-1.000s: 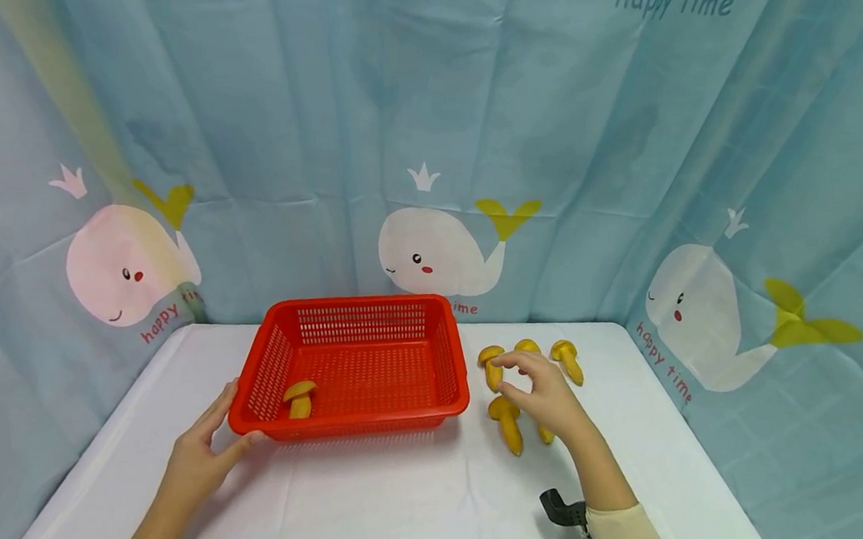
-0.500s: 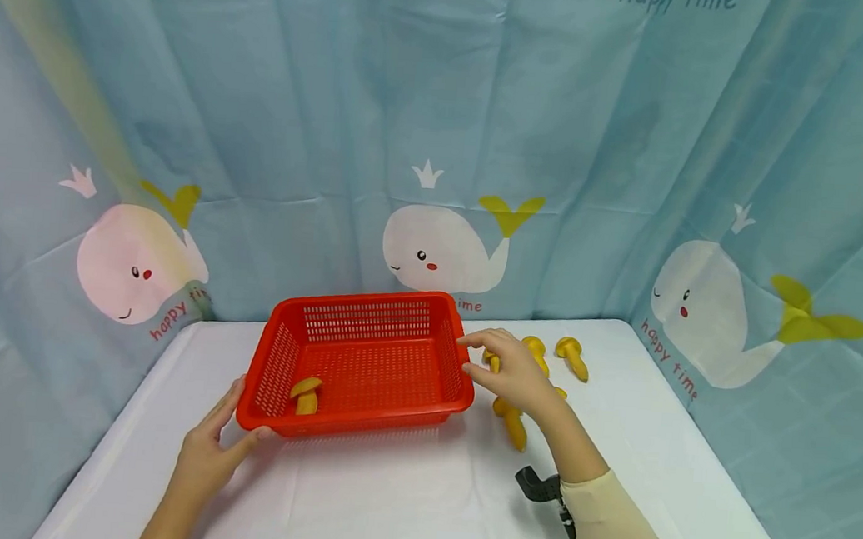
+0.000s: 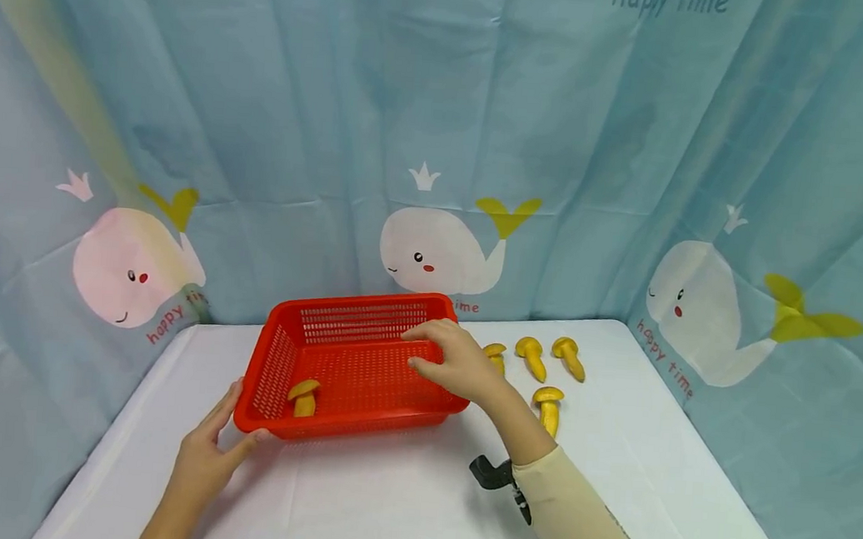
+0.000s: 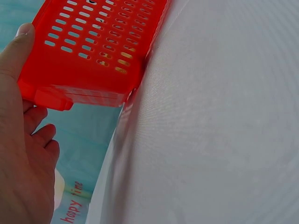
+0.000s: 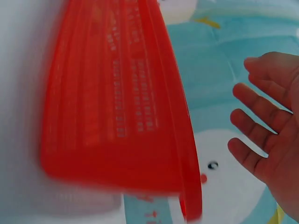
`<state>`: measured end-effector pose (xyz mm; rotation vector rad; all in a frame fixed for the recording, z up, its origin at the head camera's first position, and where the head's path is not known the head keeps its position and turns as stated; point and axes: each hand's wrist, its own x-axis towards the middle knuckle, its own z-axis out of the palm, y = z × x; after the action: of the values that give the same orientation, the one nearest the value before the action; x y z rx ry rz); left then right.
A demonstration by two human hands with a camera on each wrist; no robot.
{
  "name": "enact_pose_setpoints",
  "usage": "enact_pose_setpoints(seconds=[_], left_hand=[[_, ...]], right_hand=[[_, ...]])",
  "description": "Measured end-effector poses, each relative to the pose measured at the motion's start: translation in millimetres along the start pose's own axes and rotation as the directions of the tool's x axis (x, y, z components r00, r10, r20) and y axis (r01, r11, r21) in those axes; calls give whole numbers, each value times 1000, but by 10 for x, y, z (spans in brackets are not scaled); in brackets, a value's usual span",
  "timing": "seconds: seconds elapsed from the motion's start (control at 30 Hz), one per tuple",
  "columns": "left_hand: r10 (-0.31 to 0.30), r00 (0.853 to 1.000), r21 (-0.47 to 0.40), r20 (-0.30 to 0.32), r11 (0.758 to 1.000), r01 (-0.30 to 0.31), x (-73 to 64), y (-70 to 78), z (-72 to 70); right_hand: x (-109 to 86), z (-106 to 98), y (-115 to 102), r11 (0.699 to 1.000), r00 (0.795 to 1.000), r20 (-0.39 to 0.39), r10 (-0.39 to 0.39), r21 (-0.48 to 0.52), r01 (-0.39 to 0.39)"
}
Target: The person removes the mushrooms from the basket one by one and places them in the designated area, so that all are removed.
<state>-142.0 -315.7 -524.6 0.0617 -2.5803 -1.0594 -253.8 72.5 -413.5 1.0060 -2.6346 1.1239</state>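
A red perforated plastic basket [image 3: 365, 365] stands on the white table, with one yellow mushroom [image 3: 305, 398] inside near its left end. My left hand [image 3: 204, 458] grips the basket's near left corner, thumb in front and fingers at the left side. My right hand [image 3: 451, 359] is over the basket's right end, fingers parted; the right wrist view shows this hand [image 5: 273, 121] with nothing in it. Right of the basket lie several more mushrooms: one [image 3: 495, 356] partly behind the right hand, two [image 3: 530, 358] at the back and another [image 3: 548, 410] beside the forearm.
The white tabletop [image 3: 355, 498] reaches a blue curtain [image 3: 321, 128] with printed whales, which hangs behind and at both sides. A black strap mount [image 3: 492, 474] sticks out from the right wrist beside the beige sleeve [image 3: 572, 513].
My right hand has moved left, from above the mushrooms to over the basket. The forearm now covers the place where the near mushroom lay. My left hand keeps its grip on the corner.
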Motion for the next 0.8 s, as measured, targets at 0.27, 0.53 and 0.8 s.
enact_pose_setpoints(seconds=[0.27,0.53,0.8], left_hand=[[36,999,-32,-21,999,-37,6,-40,-12],[50,998,-32,-30,998,-51,-2,-35,-13],[61,998,-45,-26,997,-62,-7,-6,-6]], right_hand=[[247,267,-247,1000,998,57,-22,18,21],[408,545,-424,1000,994,101,-30,2,29],[553,766,-550,996,990,129,-56,-56,63]])
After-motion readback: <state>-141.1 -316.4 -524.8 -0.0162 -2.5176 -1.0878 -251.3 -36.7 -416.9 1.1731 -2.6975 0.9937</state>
